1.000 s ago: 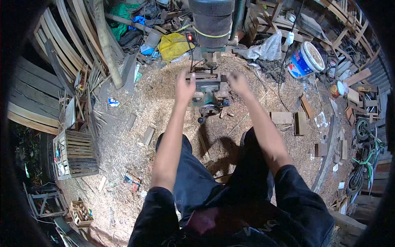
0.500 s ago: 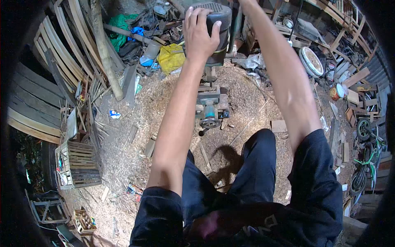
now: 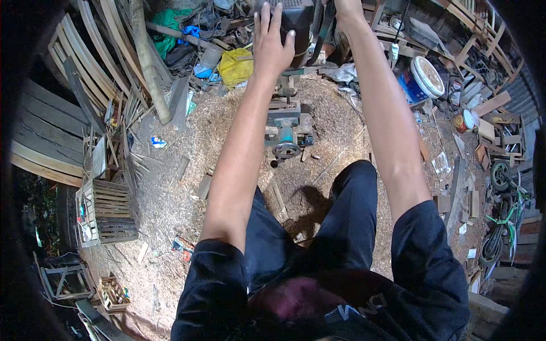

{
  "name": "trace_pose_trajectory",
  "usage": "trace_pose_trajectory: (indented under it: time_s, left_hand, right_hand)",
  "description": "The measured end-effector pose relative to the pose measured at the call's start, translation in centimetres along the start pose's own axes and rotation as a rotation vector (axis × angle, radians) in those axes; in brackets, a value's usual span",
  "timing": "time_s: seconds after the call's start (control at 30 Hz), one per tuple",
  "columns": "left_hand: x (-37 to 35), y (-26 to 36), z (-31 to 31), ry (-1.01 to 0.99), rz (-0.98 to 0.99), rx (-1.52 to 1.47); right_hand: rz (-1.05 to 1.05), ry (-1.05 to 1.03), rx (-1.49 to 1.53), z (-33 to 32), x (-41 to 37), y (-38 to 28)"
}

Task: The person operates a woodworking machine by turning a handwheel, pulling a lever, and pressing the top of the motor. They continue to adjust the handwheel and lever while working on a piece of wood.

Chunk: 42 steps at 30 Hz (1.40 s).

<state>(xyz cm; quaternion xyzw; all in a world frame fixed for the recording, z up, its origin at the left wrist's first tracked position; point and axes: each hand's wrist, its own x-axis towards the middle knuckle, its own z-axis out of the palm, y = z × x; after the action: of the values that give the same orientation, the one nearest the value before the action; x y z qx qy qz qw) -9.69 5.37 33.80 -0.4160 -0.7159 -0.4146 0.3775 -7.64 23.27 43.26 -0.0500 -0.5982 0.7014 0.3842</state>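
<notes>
At the top centre stands a dark machine housing point(image 3: 297, 25) with a perforated top. My left hand point(image 3: 274, 42) rests against its left side, fingers spread and pointing up. My right hand point(image 3: 348, 7) is at the top edge, right of the housing, near a dark upright bar point(image 3: 325, 31); its fingers are cut off by the frame. Below the housing, a machine vise with a teal part point(image 3: 286, 134) and a round handwheel point(image 3: 286, 150) sits above the wood shavings.
Wood shavings point(image 3: 222, 131) cover the floor. A yellow cloth point(image 3: 235, 67) lies left of the machine, a white-rimmed bucket point(image 3: 427, 77) stands right. Slatted crate point(image 3: 114, 211) and curved boards are on the left; a small green-framed bike point(image 3: 506, 216) is at far right.
The view has shifted slightly, so the machine sits higher in it. My right forearm has moved left and uncovered the blue side of the bucket. My left hand stays at the housing.
</notes>
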Motion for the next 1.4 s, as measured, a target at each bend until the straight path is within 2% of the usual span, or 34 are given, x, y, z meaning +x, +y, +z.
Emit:
trace_pose_trajectory:
  time_s: [0.07,0.1,0.2,0.23,0.3,0.47,0.57,0.83,1.07,1.2,1.3,1.4]
  left_hand:
    - [-1.4,-0.1,-0.3,-0.053,-0.052,-0.025]
    - [-2.1,-0.1,-0.4,-0.093,-0.073,-0.056]
    - [-3.2,0.9,-1.4,-0.225,-0.131,-0.095]
    - [-3.7,1.3,-1.9,-0.277,-0.153,-0.071]
    - [-4.3,1.8,-2.8,-0.351,-0.187,0.008]
    - [-6.3,1.0,-3.3,-0.34,-0.285,-0.083]
    - [-7.4,0.2,-3.3,-0.336,-0.32,-0.061]
    - [-11.9,-0.3,-3.0,-0.28,-0.414,-0.148]
    - [-15.6,1.1,-3.6,-0.347,-0.543,-0.152]
    - [-17.5,0.7,-4.1,-0.389,-0.657,-0.171]
    - [-20.0,-1.3,-4.0,-0.335,-0.577,-0.136]
    - [-20.9,-2.7,-4.5,-0.356,-0.61,-0.087]
  right_hand:
    - [0.106,0.012,0.027,-0.1,-1.6,-1.0]
    - [0.114,0.012,-0.084,-0.4,-2.6,-1.5]
    - [-0.029,-0.001,-0.146,-1.2,-3.1,0.4]
    - [-0.082,0.05,-0.084,-0.7,-3.7,0.6]
    - [-0.077,0.037,-0.155,-1.0,-4.2,0.3]
    - [-0.143,-0.018,-0.108,-1.8,-4.9,1.6]
    - [-0.095,-0.028,-0.044,-2.0,-7.1,1.5]
    - [-0.304,-0.031,-0.022,-3.1,-13.2,3.1]
    - [-0.234,-0.008,-0.003,-4.3,-18.0,4.8]
    - [-0.207,-0.106,-0.001,-5.8,-19.8,6.2]
    - [-0.27,-0.155,-0.001,-6.2,-19.9,6.8]
    - [-0.31,-0.138,0.004,-6.0,-19.4,7.0]
